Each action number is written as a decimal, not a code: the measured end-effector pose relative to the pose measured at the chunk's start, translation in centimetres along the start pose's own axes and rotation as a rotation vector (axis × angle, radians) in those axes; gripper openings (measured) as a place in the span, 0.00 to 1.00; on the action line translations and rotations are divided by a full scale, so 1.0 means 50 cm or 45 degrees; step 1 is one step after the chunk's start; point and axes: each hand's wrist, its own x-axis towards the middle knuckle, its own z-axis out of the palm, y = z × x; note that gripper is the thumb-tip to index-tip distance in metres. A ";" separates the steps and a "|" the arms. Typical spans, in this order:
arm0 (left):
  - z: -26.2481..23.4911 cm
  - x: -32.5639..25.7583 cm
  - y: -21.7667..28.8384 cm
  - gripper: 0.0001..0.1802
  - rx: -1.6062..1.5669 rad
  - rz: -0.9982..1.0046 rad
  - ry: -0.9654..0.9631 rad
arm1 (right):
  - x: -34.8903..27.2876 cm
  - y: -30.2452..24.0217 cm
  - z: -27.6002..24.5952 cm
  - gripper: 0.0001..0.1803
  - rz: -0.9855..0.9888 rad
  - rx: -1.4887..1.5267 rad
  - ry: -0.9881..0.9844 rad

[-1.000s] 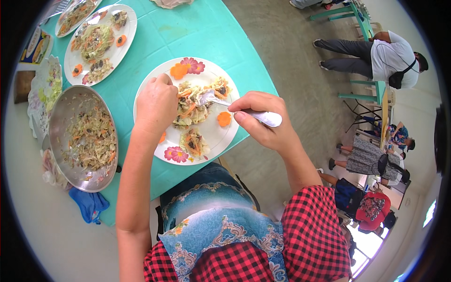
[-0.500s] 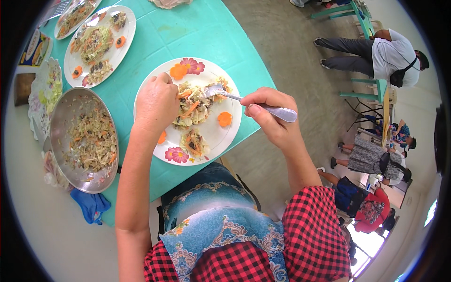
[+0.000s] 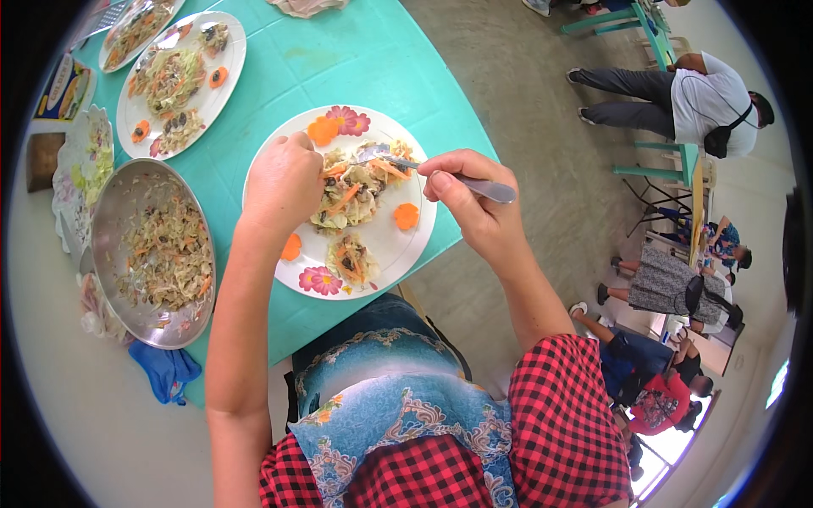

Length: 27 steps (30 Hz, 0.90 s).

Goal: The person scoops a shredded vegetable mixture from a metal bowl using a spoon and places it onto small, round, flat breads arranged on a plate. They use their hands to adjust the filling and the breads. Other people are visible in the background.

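Observation:
A white plate (image 3: 395,243) with pink flowers on its rim carries mounds of shredded cabbage and carrot mix (image 3: 351,207). Flower-shaped carrot slices (image 3: 406,216) lie around the food. My right hand (image 3: 478,207) grips a metal fork (image 3: 484,188) by its handle, the head resting on the far part of the mound. Curled over the plate's left side, my left hand (image 3: 284,182) touches the edge of the food with its fingers closed. Its fingertips are hidden, so whatever they pinch does not show.
Left of my forearm stands a steel bowl (image 3: 103,245) of the same mix. Farther back are a plated serving (image 3: 216,102), another plate (image 3: 110,61) and a scalloped dish (image 3: 63,182). A blue cloth (image 3: 165,372) hangs at the table edge. Several people are off to the right.
My right hand has shifted left and slightly toward the plate, taking the fork's head leftward over the mound. My left hand stays almost where it was.

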 end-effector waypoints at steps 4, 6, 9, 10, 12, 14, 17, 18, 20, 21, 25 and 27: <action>0.001 0.001 0.003 0.03 0.011 0.009 0.027 | 0.002 0.000 0.000 0.08 -0.002 0.010 0.003; 0.004 0.000 0.004 0.03 -0.002 0.015 0.065 | 0.002 0.002 0.001 0.08 0.009 0.026 -0.002; 0.010 -0.003 0.002 0.03 -0.044 0.016 0.137 | 0.001 0.002 0.000 0.08 0.023 0.033 -0.012; 0.010 -0.003 0.003 0.03 -0.058 0.021 0.138 | 0.000 0.002 -0.001 0.08 0.028 0.031 -0.014; 0.006 -0.005 0.003 0.03 -0.084 0.028 0.142 | -0.005 0.003 -0.003 0.08 0.032 0.032 -0.028; 0.012 -0.007 -0.004 0.03 -0.109 0.051 0.185 | -0.011 0.005 -0.004 0.08 0.042 0.032 -0.035; 0.010 -0.010 -0.004 0.03 -0.151 0.081 0.302 | -0.027 0.006 -0.009 0.08 0.038 0.032 -0.019; 0.007 -0.011 -0.002 0.04 -0.166 0.092 0.348 | -0.033 0.007 -0.012 0.08 0.016 0.036 -0.004; -0.003 -0.013 0.005 0.03 -0.204 0.160 0.382 | -0.045 0.008 -0.019 0.08 -0.003 0.080 0.047; -0.008 -0.013 0.006 0.03 -0.223 0.194 0.400 | -0.052 0.008 -0.021 0.08 -0.001 0.121 0.083; -0.013 -0.009 0.008 0.03 -0.142 0.415 0.450 | -0.073 0.015 -0.035 0.08 -0.019 0.197 0.193; -0.012 -0.007 0.008 0.04 -0.110 0.464 0.421 | -0.083 0.015 -0.041 0.11 -0.009 0.202 0.190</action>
